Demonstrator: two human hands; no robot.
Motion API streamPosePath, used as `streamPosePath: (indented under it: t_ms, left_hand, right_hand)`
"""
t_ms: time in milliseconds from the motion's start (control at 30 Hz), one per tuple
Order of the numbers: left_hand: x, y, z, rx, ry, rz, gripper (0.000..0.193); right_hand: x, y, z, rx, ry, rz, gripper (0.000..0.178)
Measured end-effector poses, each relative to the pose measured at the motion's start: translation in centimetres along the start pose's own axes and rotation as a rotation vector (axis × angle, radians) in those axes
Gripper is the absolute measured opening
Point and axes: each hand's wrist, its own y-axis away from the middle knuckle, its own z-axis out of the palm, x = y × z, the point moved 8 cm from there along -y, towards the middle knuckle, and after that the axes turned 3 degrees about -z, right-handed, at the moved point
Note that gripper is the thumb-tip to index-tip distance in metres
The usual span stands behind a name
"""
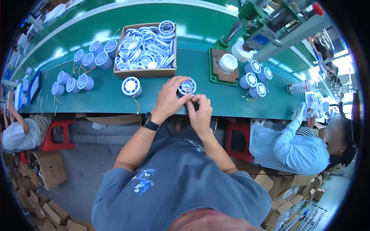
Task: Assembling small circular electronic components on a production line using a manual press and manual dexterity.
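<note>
In front of me on the green bench [110, 101] stands a white round housing [187, 85] with a spoked top, its inside partly showing. My left hand [169, 97] is closed around its left side, fingers over the rim. At its near edge my right hand [200, 112] pinches a thin wire [189, 91], with the thumb and fingertips of both hands close together. Just left of my left hand is another white housing [132, 86], spoked cap up, with a thin orange lead [137, 104] trailing toward the bench edge.
Behind my hands, a cardboard box [145, 73] is heaped with white spoked caps. Several capped housings [88, 60] stand at left, more [251, 80] at right. A green press [224, 77] holds a white round block. Co-workers sit at both sides, one in a light-blue top [296, 146].
</note>
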Motion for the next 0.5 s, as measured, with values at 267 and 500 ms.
streamPosePath:
  t_ms: [267,500]
  left_hand:
    - [0.7,0.1,-0.3,0.004,0.025,0.048,0.049]
    - [0.9,0.3,-0.1,-0.03,-0.014,0.091,0.05]
  right_hand:
    - [0.4,-1.2,-1.5,-0.123,0.046,0.01,0.012]
    - [2.2,-0.6,-1.5,-0.156,-0.222,0.345,0.011]
